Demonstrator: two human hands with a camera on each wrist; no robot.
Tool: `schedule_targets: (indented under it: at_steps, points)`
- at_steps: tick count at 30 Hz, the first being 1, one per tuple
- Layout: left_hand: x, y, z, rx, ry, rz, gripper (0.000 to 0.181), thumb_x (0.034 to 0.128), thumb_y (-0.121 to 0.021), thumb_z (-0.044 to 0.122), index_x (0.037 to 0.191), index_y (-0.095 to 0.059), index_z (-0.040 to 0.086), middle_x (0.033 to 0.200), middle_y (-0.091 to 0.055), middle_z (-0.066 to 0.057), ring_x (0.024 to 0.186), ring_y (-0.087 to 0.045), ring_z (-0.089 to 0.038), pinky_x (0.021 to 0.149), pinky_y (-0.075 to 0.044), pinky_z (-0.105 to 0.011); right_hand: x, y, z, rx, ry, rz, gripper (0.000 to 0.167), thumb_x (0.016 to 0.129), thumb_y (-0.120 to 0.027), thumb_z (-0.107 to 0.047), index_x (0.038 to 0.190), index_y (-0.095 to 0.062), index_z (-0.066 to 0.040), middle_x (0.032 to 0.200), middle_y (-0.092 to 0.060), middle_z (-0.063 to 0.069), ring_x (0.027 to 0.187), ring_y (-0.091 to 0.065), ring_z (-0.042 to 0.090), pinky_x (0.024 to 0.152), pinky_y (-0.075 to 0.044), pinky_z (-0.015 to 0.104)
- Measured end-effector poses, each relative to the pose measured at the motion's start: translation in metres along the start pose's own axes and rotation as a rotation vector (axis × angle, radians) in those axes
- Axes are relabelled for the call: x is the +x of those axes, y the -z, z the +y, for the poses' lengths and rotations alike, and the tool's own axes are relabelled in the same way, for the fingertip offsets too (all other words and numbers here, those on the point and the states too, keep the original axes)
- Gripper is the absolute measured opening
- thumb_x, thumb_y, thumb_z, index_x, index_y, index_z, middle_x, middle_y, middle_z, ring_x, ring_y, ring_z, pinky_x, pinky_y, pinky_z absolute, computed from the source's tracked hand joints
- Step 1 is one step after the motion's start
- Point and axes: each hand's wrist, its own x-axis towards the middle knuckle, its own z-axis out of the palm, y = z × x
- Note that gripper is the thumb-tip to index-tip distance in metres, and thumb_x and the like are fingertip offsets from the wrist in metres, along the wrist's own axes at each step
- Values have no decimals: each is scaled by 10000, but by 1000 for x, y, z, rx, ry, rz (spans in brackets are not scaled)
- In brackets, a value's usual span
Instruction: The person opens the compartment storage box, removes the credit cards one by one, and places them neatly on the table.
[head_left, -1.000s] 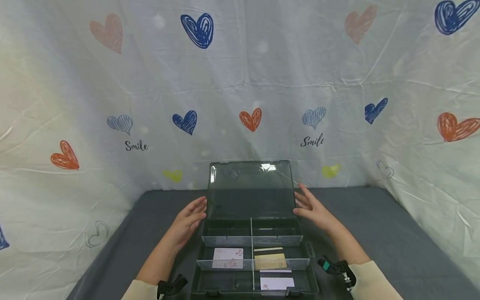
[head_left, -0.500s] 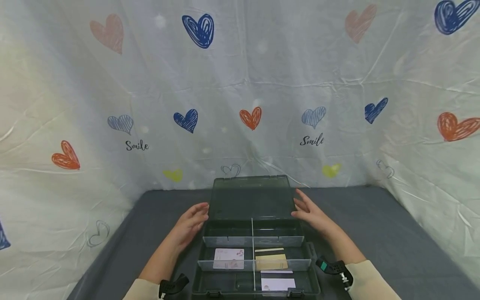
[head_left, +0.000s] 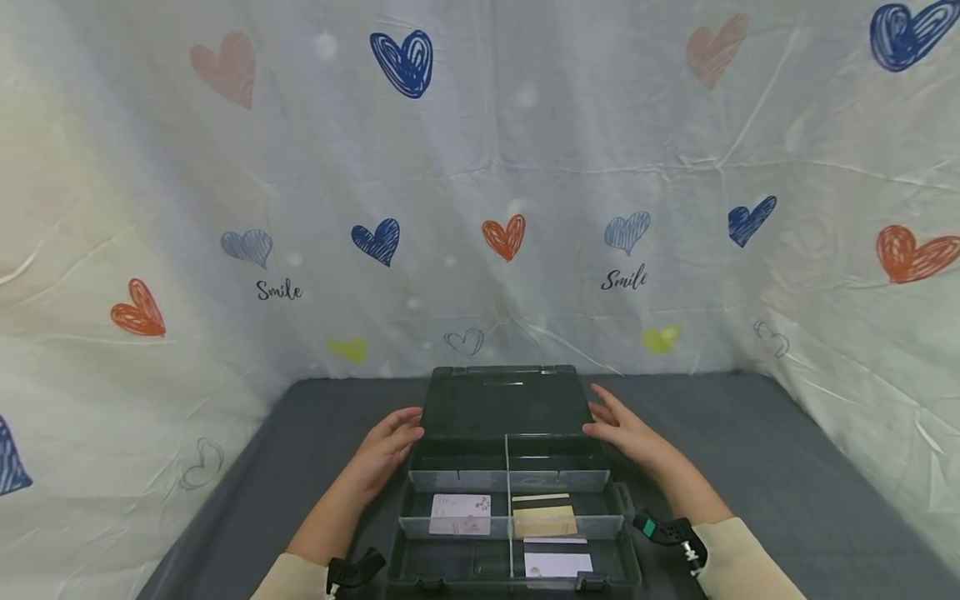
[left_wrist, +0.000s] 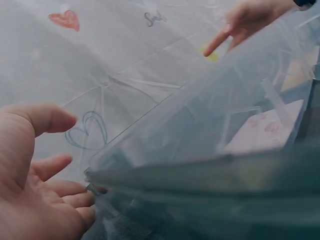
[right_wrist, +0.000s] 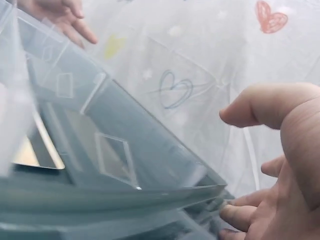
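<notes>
A dark, see-through compartment box (head_left: 491, 589) is in the head view, its lid (head_left: 508, 404) leaning back at the far side. At the lid's left edge is my left hand (head_left: 381, 450), fingers loosely extended. My right hand (head_left: 630, 429) stays by the lid's right edge, fingers spread. In both wrist views the lower fingers are at the box's back corners; firm contact is hard to tell. A whitish card with pink flowers (head_left: 450, 504) lies in the middle left compartment, a gold striped card (head_left: 543, 522) in the middle right, and a white striped card (head_left: 555, 565) in the front right.
Clear dividers (head_left: 459, 481) split the box into several compartments. A dark grey cloth (head_left: 757, 467) covers the table. Close behind its back edge hangs a white curtain (head_left: 420, 308) printed with hearts. A black band (head_left: 356, 570) is on each wrist.
The lid has tilted farther back, its top edge now lower against the curtain. Both hands have stayed beside it, the left shifting slightly right and down.
</notes>
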Motion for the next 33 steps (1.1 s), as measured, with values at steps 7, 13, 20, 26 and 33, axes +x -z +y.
schedule_targets:
  at_steps: [7, 13, 20, 26, 33]
  points:
    - [-6, -1, 20, 149, -94, 99, 575, 1059, -578, 129, 1571, -350, -1, 1604, -363, -218, 1504, -292, -360, 1209, -204, -590, -13, 19, -13, -83, 66, 80, 847, 1055, -617, -223, 1653, -42, -53, 1666, -84, 297, 1518, -97, 503, 1145, -235, 699]
    - [-21, -2, 37, 380, -318, 85, 549, 1042, -625, 119, 1549, -425, 51, 1522, -508, -149, 1439, -421, -341, 1140, -380, -526, -33, 24, -34, -221, 197, 143, 747, 1052, -623, -197, 1636, -187, -31, 1651, -213, 262, 1508, -184, 488, 1114, -294, 698]
    - [-56, -15, 33, 849, -597, -83, 684, 947, -751, 97, 1556, -445, 153, 1546, -481, -80, 1425, -439, -336, 1061, -435, -602, -58, 9, -54, -411, 312, 142, 632, 1020, -679, -202, 1574, -399, -86, 1590, -395, 171, 1459, -347, 438, 1118, -330, 651]
    - [-95, -18, 36, 1019, -709, -173, 809, 893, -813, 144, 1585, -401, 221, 1591, -424, -10, 1450, -408, -326, 989, -508, -575, -73, -2, -64, -481, 355, 103, 550, 1003, -706, -239, 1510, -511, -151, 1515, -511, 44, 1404, -462, 312, 1075, -417, 597]
    - [-118, -10, 19, 1100, -835, -225, 862, 854, -859, 208, 1583, -400, 172, 1571, -441, -61, 1433, -433, -327, 939, -564, -471, -72, -17, -68, -507, 418, -20, 429, 1011, -696, -248, 1425, -600, -191, 1378, -620, -42, 1277, -580, 194, 1010, -511, 467]
